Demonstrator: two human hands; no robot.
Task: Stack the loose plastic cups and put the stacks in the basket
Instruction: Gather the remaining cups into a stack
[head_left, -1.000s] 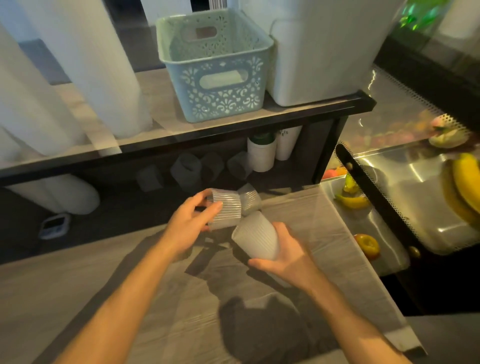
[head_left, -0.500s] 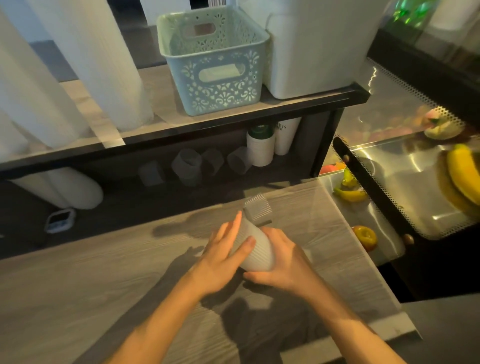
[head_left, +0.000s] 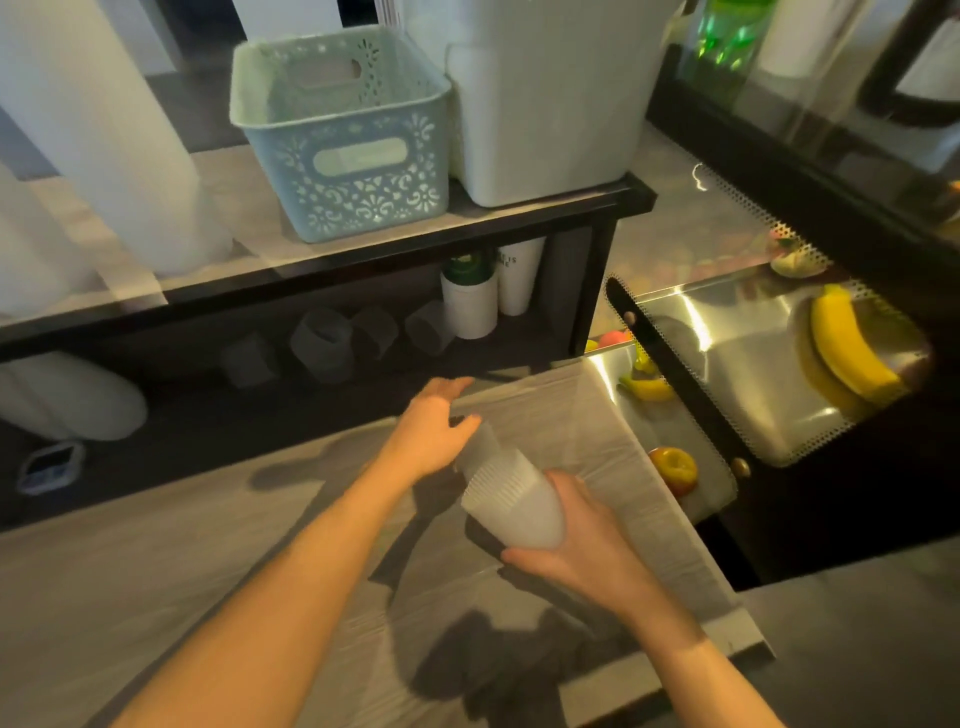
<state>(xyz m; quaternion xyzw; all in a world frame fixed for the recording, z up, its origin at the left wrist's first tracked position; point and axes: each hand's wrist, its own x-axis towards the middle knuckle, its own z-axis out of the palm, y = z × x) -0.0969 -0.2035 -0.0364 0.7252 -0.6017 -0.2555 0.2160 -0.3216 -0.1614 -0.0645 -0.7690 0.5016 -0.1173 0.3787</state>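
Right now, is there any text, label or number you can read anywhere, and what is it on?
"...E IS / ...E" on the white paper cup under the shelf: only a fragment shows, the rest hidden or blurred.
Small device at far left: screen too blurred to read.
Basket label plate: no legible text.

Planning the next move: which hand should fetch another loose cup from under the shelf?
Left, probably. The left hand is open, already extended toward the loose cups under the shelf. The right hand grips the nested stack, so it is occupied.
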